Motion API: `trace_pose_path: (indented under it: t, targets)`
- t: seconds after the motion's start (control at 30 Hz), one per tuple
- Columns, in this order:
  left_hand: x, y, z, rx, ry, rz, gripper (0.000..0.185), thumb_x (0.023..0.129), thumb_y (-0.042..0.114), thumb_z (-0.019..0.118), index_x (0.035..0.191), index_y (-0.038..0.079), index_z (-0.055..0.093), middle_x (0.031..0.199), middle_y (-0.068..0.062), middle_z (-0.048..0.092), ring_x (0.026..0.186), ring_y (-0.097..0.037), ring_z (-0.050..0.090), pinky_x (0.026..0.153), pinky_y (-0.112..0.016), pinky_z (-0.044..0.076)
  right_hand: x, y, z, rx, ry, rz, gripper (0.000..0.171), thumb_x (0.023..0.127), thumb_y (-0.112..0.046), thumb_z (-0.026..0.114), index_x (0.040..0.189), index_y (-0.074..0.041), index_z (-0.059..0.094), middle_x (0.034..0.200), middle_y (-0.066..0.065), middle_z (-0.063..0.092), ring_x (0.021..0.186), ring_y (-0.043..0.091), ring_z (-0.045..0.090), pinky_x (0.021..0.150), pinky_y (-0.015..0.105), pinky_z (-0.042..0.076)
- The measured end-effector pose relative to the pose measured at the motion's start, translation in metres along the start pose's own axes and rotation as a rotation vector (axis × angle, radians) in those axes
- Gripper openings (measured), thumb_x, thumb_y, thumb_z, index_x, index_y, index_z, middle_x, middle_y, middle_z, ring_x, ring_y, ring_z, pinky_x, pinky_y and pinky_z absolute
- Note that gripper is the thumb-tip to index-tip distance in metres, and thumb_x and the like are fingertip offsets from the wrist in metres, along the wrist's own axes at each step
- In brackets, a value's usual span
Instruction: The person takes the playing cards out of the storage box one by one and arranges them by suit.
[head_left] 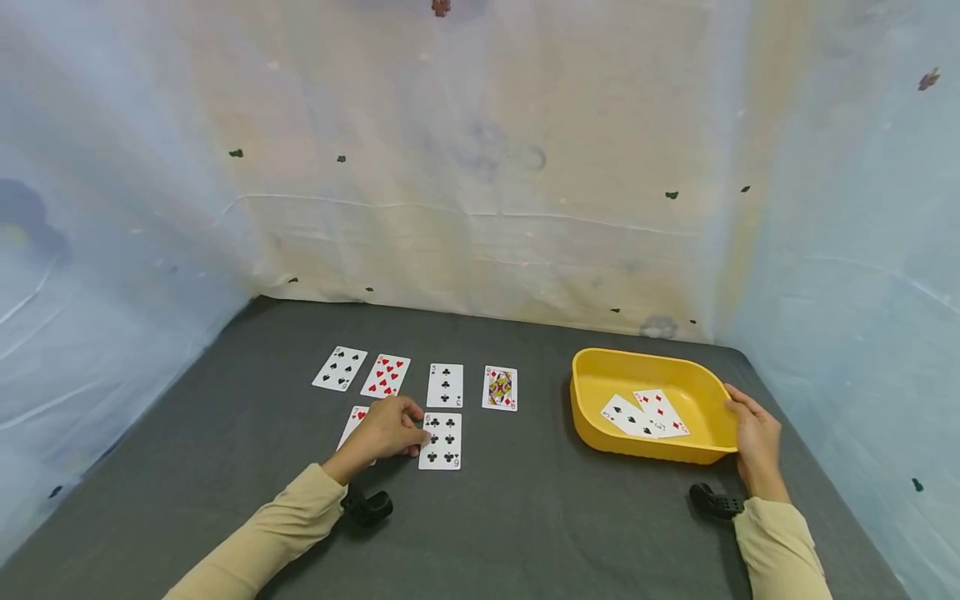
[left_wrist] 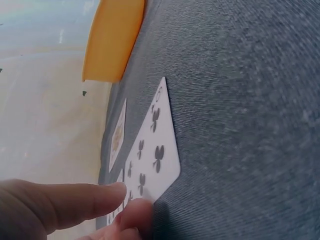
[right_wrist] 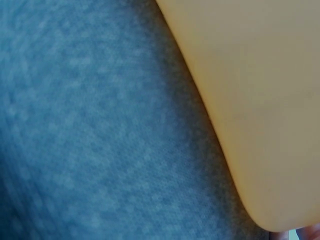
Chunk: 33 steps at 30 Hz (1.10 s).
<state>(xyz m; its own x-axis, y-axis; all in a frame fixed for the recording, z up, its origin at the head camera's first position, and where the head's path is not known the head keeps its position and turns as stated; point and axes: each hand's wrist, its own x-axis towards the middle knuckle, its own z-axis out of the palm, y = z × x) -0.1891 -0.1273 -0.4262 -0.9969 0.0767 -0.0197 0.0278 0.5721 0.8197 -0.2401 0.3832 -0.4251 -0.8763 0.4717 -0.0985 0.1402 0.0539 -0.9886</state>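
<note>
My left hand (head_left: 385,429) pinches the left edge of a six of clubs playing card (head_left: 442,442), low over the dark cloth. The left wrist view shows the thumb and a fingertip at the edge of this card (left_wrist: 155,155). Beneath that hand, a hearts card (head_left: 351,423) is mostly hidden. My right hand (head_left: 756,437) grips the right end of a yellow plastic tray (head_left: 637,447), thumb on the rim. Inside the tray a spades card (head_left: 626,416) and a diamonds card (head_left: 663,410) overlap. The tray's pale side (right_wrist: 265,110) fills much of the right wrist view.
Beyond my left hand, face up in a row, lie a spades card (head_left: 340,368), a hearts card (head_left: 386,376), a three of clubs (head_left: 446,386) and a face card of diamonds (head_left: 500,388). Hanging patterned sheets (head_left: 480,167) border the dark cloth-covered table (head_left: 517,525).
</note>
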Motion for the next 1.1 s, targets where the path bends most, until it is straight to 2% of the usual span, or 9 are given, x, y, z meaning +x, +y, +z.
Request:
trace_pose_path:
  t: [0.2,0.37,0.63,0.8,0.9,1.1]
  targets:
    - [0.002,0.005,-0.004,0.044,-0.019,0.038,0.021,0.078,0.006,0.076,0.093,-0.002,0.064,0.057,0.001,0.061,0.046,-0.011,0.058,0.045,-0.024,0.04,-0.001,-0.002,0.0,-0.004,-0.015,0.012,0.046,0.103,-0.025,0.049,0.145,-0.008,0.045,0.148,0.004,0.041,0.11,0.009,0.051,0.069,0.01,0.047]
    - [0.004,0.011,-0.007,0.023,-0.024,0.085,0.021,0.08,0.008,0.076,0.094,-0.002,0.065,0.059,-0.002,0.063,0.047,-0.012,0.058,0.048,-0.026,0.039,-0.001,-0.002,-0.001,0.0,-0.019,0.016,0.046,0.103,-0.025,0.048,0.145,-0.008,0.045,0.15,0.005,0.039,0.116,0.013,0.048,0.069,0.01,0.046]
    - [0.007,0.023,-0.006,-0.066,-0.044,0.119,0.022,0.08,0.011,0.076,0.095,0.001,0.065,0.068,-0.009,0.067,0.057,-0.024,0.066,0.053,-0.029,0.043,0.002,0.0,-0.001,-0.004,0.001,-0.007,0.045,0.102,-0.026,0.05,0.143,-0.008,0.048,0.142,0.002,0.047,0.092,-0.001,0.054,0.068,0.012,0.048]
    - [0.011,0.033,-0.002,-0.146,-0.069,0.117,0.026,0.082,0.013,0.076,0.1,-0.002,0.064,0.074,-0.012,0.067,0.06,-0.021,0.065,0.057,-0.031,0.051,0.002,0.001,0.0,-0.023,0.007,-0.013,0.044,0.102,-0.026,0.049,0.143,-0.008,0.048,0.144,0.005,0.045,0.097,0.003,0.053,0.067,0.011,0.047]
    - [0.015,0.039,0.002,-0.181,-0.085,0.132,0.027,0.082,0.014,0.076,0.101,-0.001,0.064,0.076,-0.011,0.066,0.064,-0.026,0.066,0.059,-0.034,0.053,0.001,0.0,0.0,-0.016,0.006,-0.007,0.045,0.103,-0.026,0.049,0.143,-0.008,0.048,0.147,0.007,0.042,0.102,0.006,0.052,0.067,0.01,0.047]
    - [0.025,0.052,0.007,-0.174,-0.116,0.219,0.027,0.085,0.02,0.075,0.103,0.002,0.066,0.077,-0.004,0.065,0.071,-0.03,0.066,0.056,-0.032,0.048,0.001,-0.001,0.001,-0.009,0.005,-0.002,0.044,0.102,-0.025,0.049,0.144,-0.009,0.048,0.148,0.006,0.042,0.105,0.008,0.052,0.068,0.01,0.047]
